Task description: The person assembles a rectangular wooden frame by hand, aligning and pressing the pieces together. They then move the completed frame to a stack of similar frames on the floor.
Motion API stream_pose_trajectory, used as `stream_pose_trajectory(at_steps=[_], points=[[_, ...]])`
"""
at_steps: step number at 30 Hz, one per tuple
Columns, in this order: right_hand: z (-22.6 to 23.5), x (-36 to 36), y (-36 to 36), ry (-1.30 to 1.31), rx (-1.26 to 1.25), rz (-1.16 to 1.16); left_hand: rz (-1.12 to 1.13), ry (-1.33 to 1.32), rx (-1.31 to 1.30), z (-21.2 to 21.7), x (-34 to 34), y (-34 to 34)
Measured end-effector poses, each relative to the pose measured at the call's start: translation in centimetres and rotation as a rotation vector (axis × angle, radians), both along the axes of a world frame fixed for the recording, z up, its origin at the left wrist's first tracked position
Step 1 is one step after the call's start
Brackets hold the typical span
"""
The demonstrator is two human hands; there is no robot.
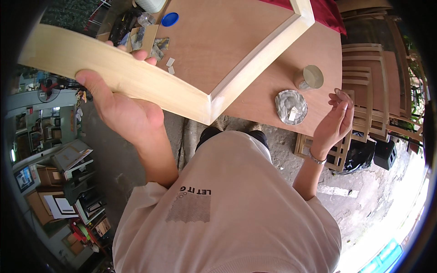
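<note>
Pale shirt [246, 195] at six o'clock, left hand [123, 109] at ten clasping wooden frame [182, 97] — right hand [333, 122] at three half-curled, contents unclear.

A pale wooden frame [173, 93] — near corner [210, 107] whitish — slants partly over the tabletop [200, 41].

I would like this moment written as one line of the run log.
left hand: grips wooden frame | right hand: fingers bent, near open container | rest: grey disc and container on table
</note>
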State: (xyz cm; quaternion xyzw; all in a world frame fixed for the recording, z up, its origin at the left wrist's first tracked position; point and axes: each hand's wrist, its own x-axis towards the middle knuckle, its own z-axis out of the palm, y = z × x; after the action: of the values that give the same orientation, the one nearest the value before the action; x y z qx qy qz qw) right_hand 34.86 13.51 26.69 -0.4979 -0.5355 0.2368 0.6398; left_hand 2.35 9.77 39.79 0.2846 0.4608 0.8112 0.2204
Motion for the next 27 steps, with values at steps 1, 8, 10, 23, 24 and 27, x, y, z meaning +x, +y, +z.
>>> stream_pose_trajectory(at_steps=[1, 8, 10, 23, 24, 27], points=[[-0.9, 1.2, 0.5, 0.035, -0.026, -0.034, 0.003, 0.003, -0.002, -0.2, 0.0, 0.0], [-7.1, 11.1, 6.2, -0.449, -0.289, -0.099, -0.033, -0.002, -0.005, -0.7, -0.7, -0.6], [-7.7, 11.7, 9.3, -0.689, -0.373, 0.064, 0.050, 0.003, -0.074, -0.8, -1.8, -1.9], [-18.4, 9.4, 20.6, -1.799, -0.526, 0.762, 0.319, 0.530, -0.578, -4.0, 0.2, -6.2], [-18.4, 9.0, 20.9, -1.827, -0.541, 0.783, 0.336, 0.529, -0.597, -4.0, 0.7, -6.5], [-18.6, 8.6, 21.1, -1.867, -0.534, 0.826, 0.348, 0.500, -0.627, -4.4, 1.3, -7.3]])
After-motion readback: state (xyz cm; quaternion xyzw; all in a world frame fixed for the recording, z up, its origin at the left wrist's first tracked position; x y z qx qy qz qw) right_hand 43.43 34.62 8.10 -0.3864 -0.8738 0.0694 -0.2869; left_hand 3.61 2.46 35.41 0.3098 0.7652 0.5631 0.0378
